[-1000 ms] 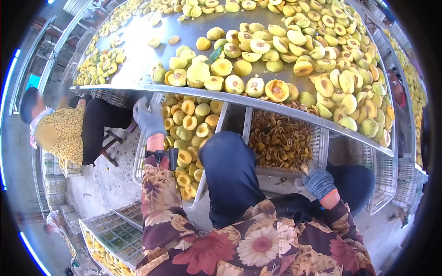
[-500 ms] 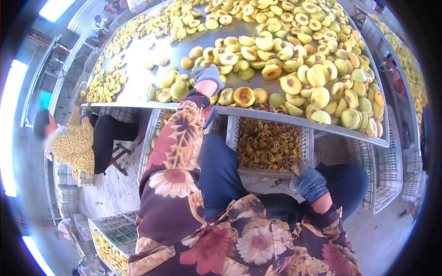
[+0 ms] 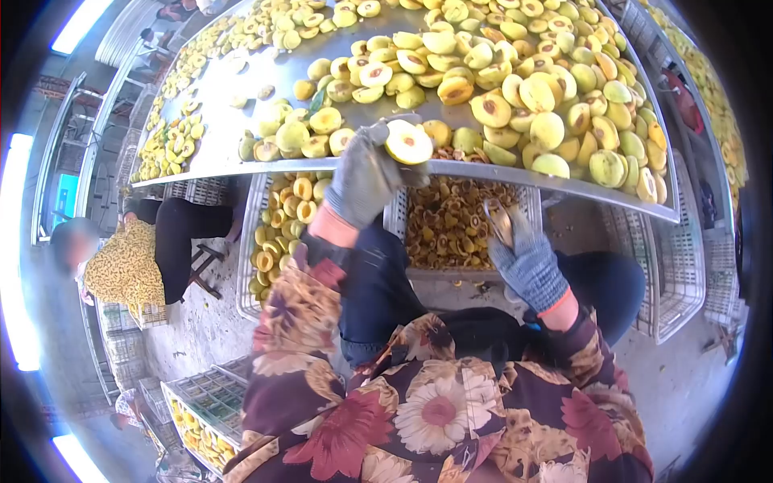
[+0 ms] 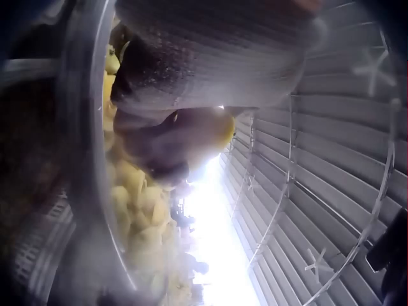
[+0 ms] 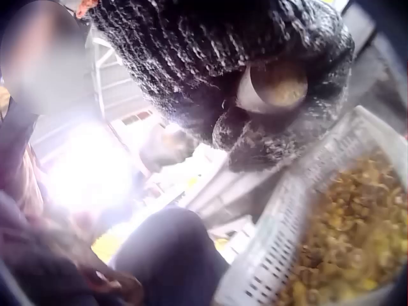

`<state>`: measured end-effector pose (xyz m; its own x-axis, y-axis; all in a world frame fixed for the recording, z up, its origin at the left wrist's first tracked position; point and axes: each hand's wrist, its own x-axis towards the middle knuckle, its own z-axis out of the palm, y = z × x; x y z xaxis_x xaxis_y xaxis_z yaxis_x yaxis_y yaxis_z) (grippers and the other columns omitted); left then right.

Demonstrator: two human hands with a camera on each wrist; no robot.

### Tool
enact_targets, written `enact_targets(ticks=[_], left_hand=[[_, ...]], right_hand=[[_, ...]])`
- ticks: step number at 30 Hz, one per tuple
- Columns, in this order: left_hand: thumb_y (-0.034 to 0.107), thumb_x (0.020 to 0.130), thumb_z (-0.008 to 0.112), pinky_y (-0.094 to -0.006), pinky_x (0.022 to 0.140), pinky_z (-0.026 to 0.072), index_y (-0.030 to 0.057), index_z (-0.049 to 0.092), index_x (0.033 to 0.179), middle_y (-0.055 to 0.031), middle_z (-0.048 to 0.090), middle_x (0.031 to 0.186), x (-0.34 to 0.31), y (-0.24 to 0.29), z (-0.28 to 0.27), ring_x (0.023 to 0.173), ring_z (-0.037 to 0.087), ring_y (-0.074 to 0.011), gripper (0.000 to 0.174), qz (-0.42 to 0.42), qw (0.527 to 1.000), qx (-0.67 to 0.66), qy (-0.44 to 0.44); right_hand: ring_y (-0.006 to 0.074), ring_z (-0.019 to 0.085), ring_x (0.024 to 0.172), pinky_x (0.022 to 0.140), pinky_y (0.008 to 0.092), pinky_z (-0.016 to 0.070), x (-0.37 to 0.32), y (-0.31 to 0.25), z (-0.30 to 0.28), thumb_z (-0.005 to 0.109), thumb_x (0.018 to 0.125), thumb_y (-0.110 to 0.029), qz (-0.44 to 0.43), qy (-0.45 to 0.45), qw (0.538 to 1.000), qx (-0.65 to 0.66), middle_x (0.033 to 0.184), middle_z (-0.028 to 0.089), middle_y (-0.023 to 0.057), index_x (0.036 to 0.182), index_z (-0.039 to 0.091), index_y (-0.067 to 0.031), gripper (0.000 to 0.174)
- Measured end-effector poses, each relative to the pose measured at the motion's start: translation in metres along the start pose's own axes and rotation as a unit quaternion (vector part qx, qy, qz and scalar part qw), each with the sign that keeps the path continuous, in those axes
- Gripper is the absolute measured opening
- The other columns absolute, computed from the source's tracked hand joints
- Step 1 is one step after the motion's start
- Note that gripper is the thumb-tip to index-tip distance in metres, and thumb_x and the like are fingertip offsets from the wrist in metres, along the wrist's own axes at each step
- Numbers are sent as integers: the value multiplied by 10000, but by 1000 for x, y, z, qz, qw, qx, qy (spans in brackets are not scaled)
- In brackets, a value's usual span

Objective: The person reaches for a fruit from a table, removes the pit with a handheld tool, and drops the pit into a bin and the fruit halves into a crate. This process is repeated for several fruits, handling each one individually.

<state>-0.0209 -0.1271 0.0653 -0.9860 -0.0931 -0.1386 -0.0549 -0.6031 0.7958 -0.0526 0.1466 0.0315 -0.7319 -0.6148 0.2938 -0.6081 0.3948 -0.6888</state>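
Observation:
My left hand (image 3: 364,179), in a grey knit glove, grips a pale yellow peach half (image 3: 409,142) by its edge, cut face up, over the table's front rim. In the left wrist view the gloved fingers (image 4: 210,64) curl round the fruit (image 4: 223,127). My right hand (image 3: 531,266), in a blue-grey knit glove, holds a small metal pitting tool (image 3: 499,222) with a looped end, above the crate of brown pits (image 3: 455,233). The right wrist view shows the round butt of its handle (image 5: 277,86) inside the curled fingers.
A metal table (image 3: 266,167) bears heaps of halved peaches (image 3: 547,129). Beneath its edge, left of my knee, stands a crate of hollowed halves (image 3: 282,217). Another person (image 3: 125,262) sits at the left; stacked crates (image 3: 205,402) stand behind.
My left hand went from beside the table's front edge up to the fruit, took a peach half and drew it back toward me. My right hand has risen a little with the tool.

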Motion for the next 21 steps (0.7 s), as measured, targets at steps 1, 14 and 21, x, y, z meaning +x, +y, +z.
enact_targets(ticks=[1, 14, 21], left_hand=[[438, 916, 429, -383, 733, 513, 8, 494, 1227, -158, 621, 1030, -4, -10, 13, 814, 612, -251, 535, -20, 999, -47, 10], [287, 1005, 366, -275, 822, 460, 2, 567, 1101, -80, 627, 967, -21, -77, 45, 899, 588, -150, 361, 299, 847, 419, 133], [278, 995, 407, -272, 758, 476, 2, 598, 1023, -74, 634, 934, -16, -90, 46, 836, 588, -129, 336, 271, 926, 217, 147]], right_hand=[[414, 597, 750, 656, 477, 482, 13, -18, -4, 584, 838, -244, -17, 5, 1000, 15, 823, 606, 221, 1090, 494, -28, 343], [419, 595, 816, 709, 476, 470, 42, -38, 18, 605, 807, -225, 83, -138, 987, -26, 854, 607, 251, 1071, 506, -5, 357], [416, 594, 857, 730, 461, 476, 40, -35, 14, 620, 783, -239, 77, -177, 981, -22, 877, 609, 253, 1066, 517, -6, 381]])
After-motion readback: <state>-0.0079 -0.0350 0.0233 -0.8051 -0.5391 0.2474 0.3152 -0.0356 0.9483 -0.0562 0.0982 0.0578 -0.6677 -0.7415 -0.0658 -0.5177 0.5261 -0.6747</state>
